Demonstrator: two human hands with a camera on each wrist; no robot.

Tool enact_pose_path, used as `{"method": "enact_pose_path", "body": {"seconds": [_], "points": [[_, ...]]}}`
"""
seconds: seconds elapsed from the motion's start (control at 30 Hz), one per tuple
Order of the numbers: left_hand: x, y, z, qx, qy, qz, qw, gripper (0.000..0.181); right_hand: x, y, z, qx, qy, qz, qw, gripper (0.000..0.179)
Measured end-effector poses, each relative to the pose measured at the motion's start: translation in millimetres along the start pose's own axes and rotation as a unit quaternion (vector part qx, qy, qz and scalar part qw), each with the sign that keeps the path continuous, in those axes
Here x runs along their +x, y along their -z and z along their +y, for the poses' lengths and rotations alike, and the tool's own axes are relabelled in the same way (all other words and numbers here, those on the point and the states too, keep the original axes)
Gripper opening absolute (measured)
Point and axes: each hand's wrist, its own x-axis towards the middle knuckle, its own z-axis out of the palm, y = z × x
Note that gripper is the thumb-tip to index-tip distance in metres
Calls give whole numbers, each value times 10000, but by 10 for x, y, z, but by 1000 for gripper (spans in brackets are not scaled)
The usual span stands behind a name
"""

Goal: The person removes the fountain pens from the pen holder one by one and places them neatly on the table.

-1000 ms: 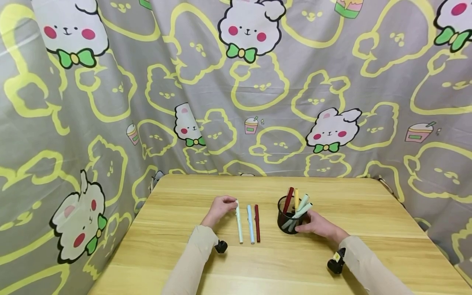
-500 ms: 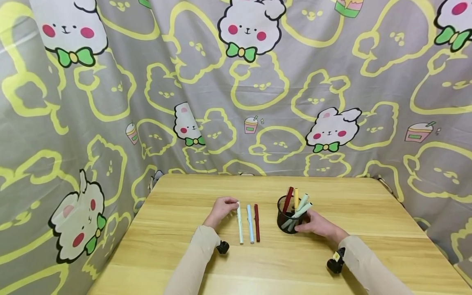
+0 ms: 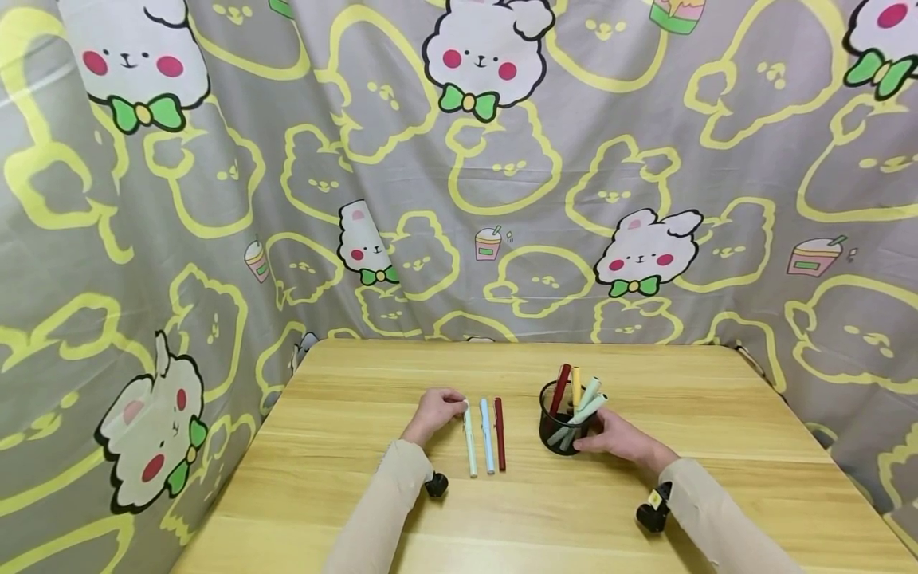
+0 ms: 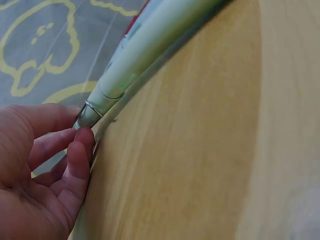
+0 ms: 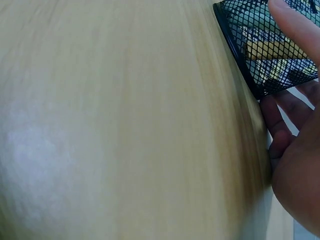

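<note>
With thumb and fingertips, my left hand (image 3: 433,413) pinches the far, clip end of a pale green pen (image 3: 470,448) lying on the table. Close up in the left wrist view, the fingers meet at the tip of that pen (image 4: 135,62), by its metal clip. Just right of it lie a light blue pen (image 3: 488,438) and a dark red pen (image 3: 500,440), roughly parallel. My right hand (image 3: 622,440) grips the right side of a black mesh pen holder (image 3: 548,430), thumb and fingers around the mesh, as the right wrist view also shows.
Standing in the holder are a dark red pen (image 3: 560,389), a yellow pen (image 3: 577,386) and two pale green ones leaning right. The wooden table (image 3: 358,375) reaches back to a grey curtain (image 3: 430,175) with cartoon prints. A small black camera (image 3: 651,516) sits at each wrist.
My left hand has shifted slightly right and nearer, and the pale green pen has slid with it toward the light blue pen. The right hand and the holder stay in place.
</note>
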Motion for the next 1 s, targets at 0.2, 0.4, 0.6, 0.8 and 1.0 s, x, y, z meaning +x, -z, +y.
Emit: {"method": "enact_pose_path", "body": {"seconds": [0.2, 0.4, 0.6, 0.8, 1.0], "points": [[2, -5, 2, 133, -36, -15, 9999, 16, 0, 1, -6, -80, 54, 31, 9999, 53], [2, -14, 8, 156, -122, -76, 9998, 17, -5, -3, -14, -113, -28, 58, 9999, 54], [-2, -28, 32, 305, -224, 12, 9993, 15, -3, -1, 4, -20, 4, -12, 10000, 54], [0, -35, 29, 458, -247, 47, 9986, 12, -1, -3, 9, 30, 60, -30, 10000, 55], [4, -32, 6, 370, -257, -63, 9990, 17, 6, 7, 19, -27, 46, -7, 10000, 55]]}}
